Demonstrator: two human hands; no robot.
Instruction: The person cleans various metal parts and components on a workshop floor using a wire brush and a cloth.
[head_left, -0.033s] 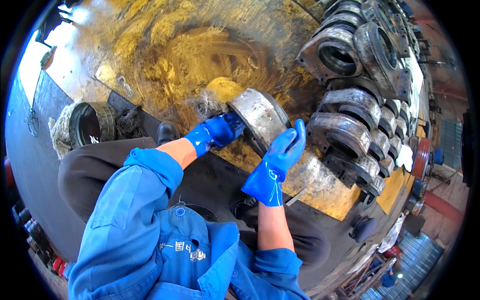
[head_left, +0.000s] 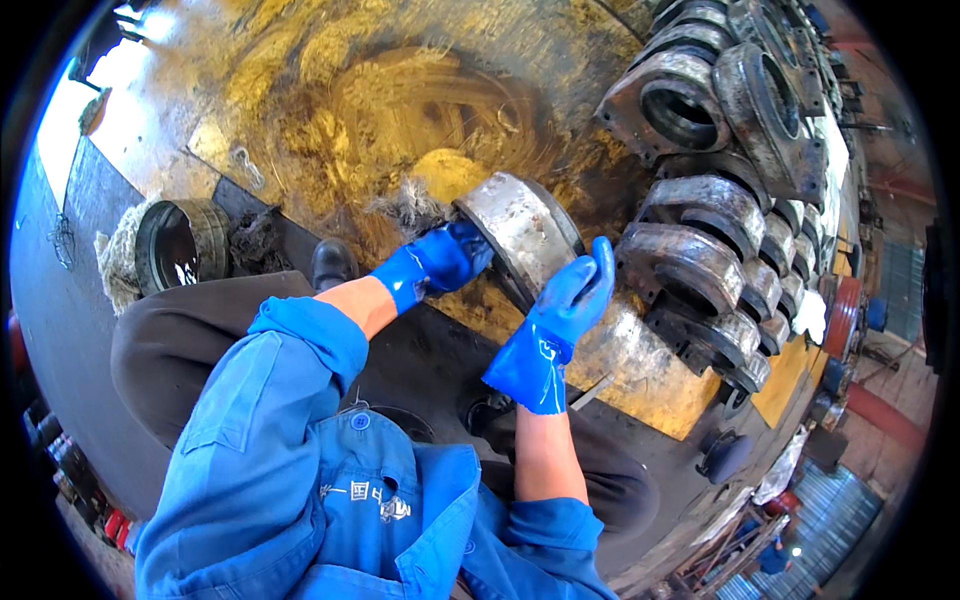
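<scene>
A round metal housing [head_left: 518, 225], worn silver-grey and hollow like a thick ring, stands tilted in front of me on the yellow, oil-stained board. My left hand [head_left: 452, 258], in a blue rubber glove, is closed at its left rim; the fingertips are partly hidden there. Against the housing's near right side rests my right hand [head_left: 565, 310], gloved the same way, with its fingers stretched out. Just beyond the left glove lies a frayed grey wad of yarn [head_left: 412, 207].
Many similar housings [head_left: 690, 262] are stacked to the right. At the left, a round metal tin [head_left: 212, 240] stands between pale yarn waste [head_left: 120, 262] and a dark rag [head_left: 258, 242]. A dark round object [head_left: 725, 457] sits at the lower right. The stained board [head_left: 430, 110] stretches ahead.
</scene>
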